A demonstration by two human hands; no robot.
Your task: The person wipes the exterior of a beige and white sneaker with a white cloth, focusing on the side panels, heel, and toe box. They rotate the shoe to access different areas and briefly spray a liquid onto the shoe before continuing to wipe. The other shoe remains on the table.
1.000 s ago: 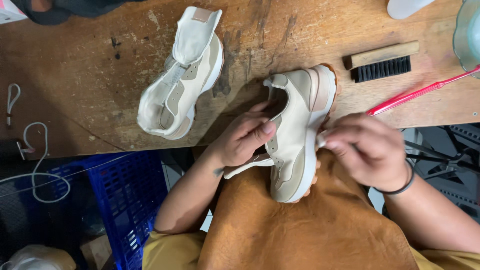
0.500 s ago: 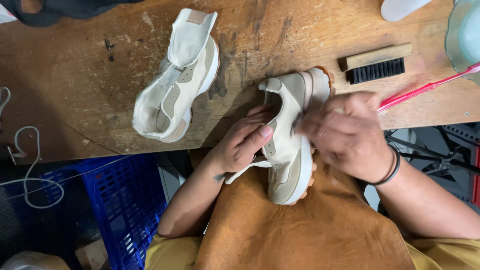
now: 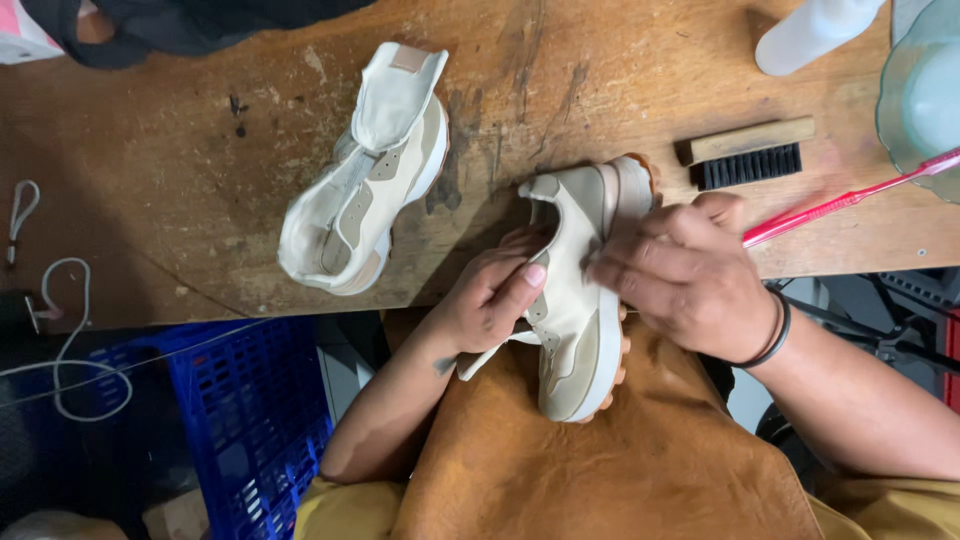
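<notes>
1. While the beige sneaker (image 3: 580,300) lies on its side across the wooden table (image 3: 200,200) edge and the tan leather apron (image 3: 620,470), the left hand (image 3: 490,295) grips it, fingers curled into the opening and thumb pressed on the upper.
2. The right hand (image 3: 680,270) lies over the shoe's side near the heel, fingers bent and pressed against the upper; whether they pinch anything, I cannot tell.
3. A second sneaker (image 3: 365,180) lies on the table to the left, apart from the hands.
4. A wooden brush with black bristles (image 3: 745,152) and a pink toothbrush (image 3: 850,200) lie just beyond the right hand.
5. A blue crate (image 3: 250,420) stands below the table edge.
</notes>
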